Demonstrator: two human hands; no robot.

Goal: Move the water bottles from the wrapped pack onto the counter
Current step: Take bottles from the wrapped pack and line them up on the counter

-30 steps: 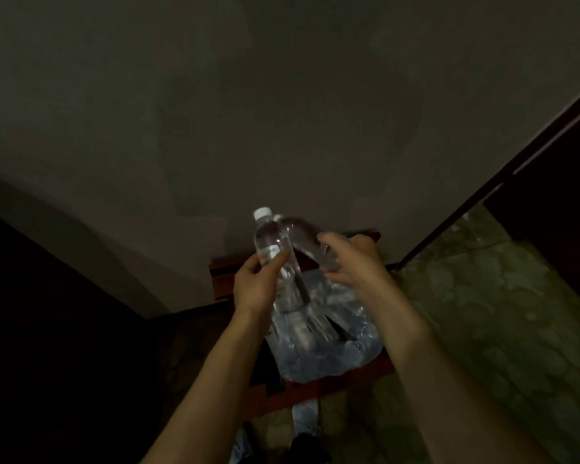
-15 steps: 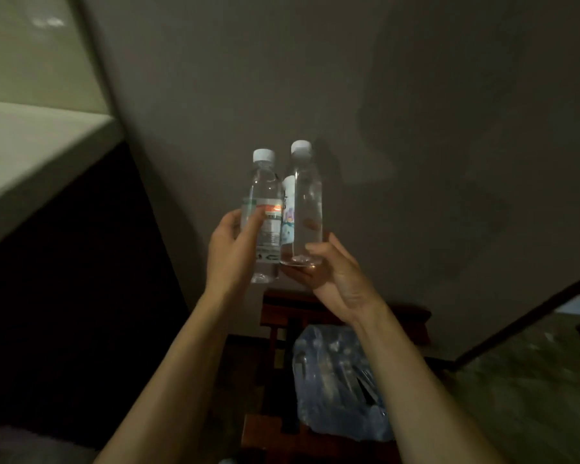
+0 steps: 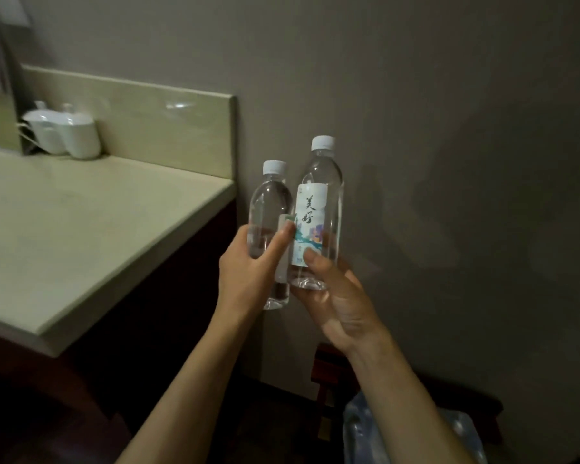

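Note:
I hold two clear water bottles with white caps upright in front of the wall. My left hand [image 3: 248, 272] grips the left bottle [image 3: 268, 202] around its lower half. Beside it, my right hand [image 3: 335, 296] grips the right bottle [image 3: 322, 182] near its base, its label with dark script facing me. The two bottles nearly touch. The pale counter [image 3: 81, 229] lies to their left, its corner just left of the left bottle. Part of the wrapped pack [image 3: 359, 430] shows at the bottom right, behind my right forearm.
Two white lidded cups [image 3: 64, 132] stand at the counter's back left, against a beige backsplash [image 3: 168, 135]. A dark cabinet front runs below the counter. The pack sits on a reddish wooden stand [image 3: 325, 370] against the grey wall.
Both hands with their bottles have swung left, toward the counter. The view has turned left too, so the counter top now fills the left side and the pack has slid to the bottom right.

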